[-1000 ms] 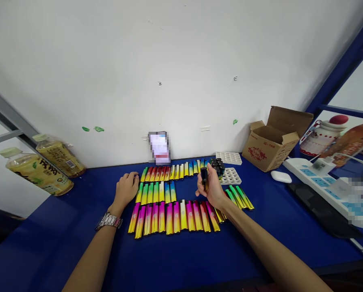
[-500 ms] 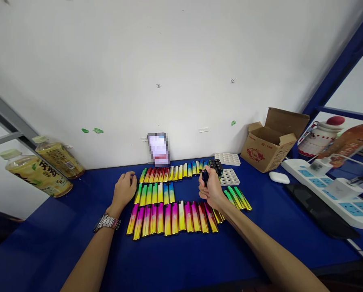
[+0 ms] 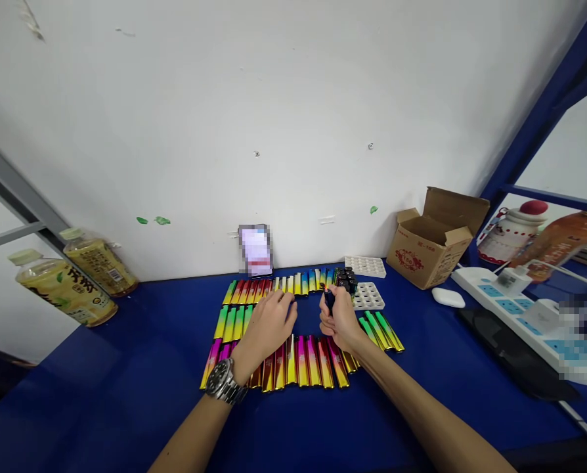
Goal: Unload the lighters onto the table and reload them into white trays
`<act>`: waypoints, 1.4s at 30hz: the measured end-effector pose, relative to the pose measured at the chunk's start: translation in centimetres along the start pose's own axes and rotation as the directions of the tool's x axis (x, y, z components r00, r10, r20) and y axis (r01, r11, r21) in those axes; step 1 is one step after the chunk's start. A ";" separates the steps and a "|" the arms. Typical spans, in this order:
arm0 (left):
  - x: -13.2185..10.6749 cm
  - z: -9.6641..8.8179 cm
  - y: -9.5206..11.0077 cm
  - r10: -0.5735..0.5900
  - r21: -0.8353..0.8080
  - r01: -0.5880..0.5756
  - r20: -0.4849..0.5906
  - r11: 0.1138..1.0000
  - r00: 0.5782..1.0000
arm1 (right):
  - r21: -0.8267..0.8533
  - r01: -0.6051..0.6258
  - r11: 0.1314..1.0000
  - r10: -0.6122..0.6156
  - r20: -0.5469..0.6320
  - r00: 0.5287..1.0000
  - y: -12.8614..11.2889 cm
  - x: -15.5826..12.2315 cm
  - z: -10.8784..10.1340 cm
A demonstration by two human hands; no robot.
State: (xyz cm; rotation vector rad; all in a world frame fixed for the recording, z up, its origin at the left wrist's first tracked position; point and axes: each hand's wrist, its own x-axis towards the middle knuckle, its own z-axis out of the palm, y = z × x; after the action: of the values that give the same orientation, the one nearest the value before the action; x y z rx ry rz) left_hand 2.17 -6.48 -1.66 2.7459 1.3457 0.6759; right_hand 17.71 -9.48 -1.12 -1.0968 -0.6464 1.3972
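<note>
My right hand (image 3: 343,320) is closed around a dark lighter (image 3: 329,299), held upright with its top end showing and a small orange spot above it. My left hand (image 3: 268,320), a metal watch on its wrist, hovers over the rows with its fingers apart and slightly bent, nothing visible in them. Beneath it, part of the middle row of green-yellow lighters (image 3: 229,324) is hidden. Pink and red-gold lighters (image 3: 314,361) form the front row. A back row of lighters (image 3: 254,291) runs from red to blue. Several dark lighters (image 3: 345,278) stand bunched near my right hand.
Green-gold lighters (image 3: 381,330) lie right of my right hand. White trays with holes (image 3: 369,297) sit behind, near an open cardboard box (image 3: 414,253). A power strip (image 3: 490,289) and white case (image 3: 448,297) are at right, bottles (image 3: 67,289) at left. A phone (image 3: 257,249) leans on the wall.
My left hand has moved right, from beside the rows' left end to over the middle row. My right hand still holds the dark lighter, and an orange spot now shows above it.
</note>
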 end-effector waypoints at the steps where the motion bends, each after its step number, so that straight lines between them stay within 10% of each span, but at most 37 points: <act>1: -0.2 0.3 -0.1 0.015 0.053 -0.014 -0.012 0.999 1.000 | 0.001 -0.010 1.000 0.010 -0.001 1.000 0.0 -0.1 0.0; 12: -1.5 0.8 -1.5 0.041 0.212 -0.028 -0.056 0.977 0.998 | -0.008 -0.046 0.999 0.046 0.012 0.999 0.2 -0.4 -0.2; 20: -1.7 0.7 -1.2 0.027 0.220 -0.025 -0.004 0.975 1.000 | -0.086 0.272 0.958 -0.215 0.408 0.887 -1.4 -0.9 -1.4; 24: -1.8 0.6 -0.9 0.024 0.188 -0.028 0.024 0.982 0.999 | -0.266 0.613 0.744 -0.531 0.320 0.784 -3.3 -1.1 -3.8; 28: -1.8 0.5 -0.7 0.017 0.179 -0.026 0.051 0.983 0.999 | -0.511 0.665 0.545 -0.664 0.221 0.715 -4.3 -0.4 -7.9; 34: -1.7 0.4 -0.6 0.011 0.179 -0.021 0.054 0.984 0.998 | -0.712 0.536 0.454 -0.570 0.230 0.789 -3.2 0.9 -11.9; 42: -1.7 0.4 -0.5 0.005 0.176 -0.015 0.060 0.984 0.998 | -0.874 0.482 0.066 -0.517 0.383 0.766 -2.8 1.0 -11.7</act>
State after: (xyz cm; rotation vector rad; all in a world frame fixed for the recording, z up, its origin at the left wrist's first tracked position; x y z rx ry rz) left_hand 1.00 -7.40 -2.81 2.8834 1.4465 0.4939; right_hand 29.46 -10.67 -3.63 -1.5573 -1.8294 0.1711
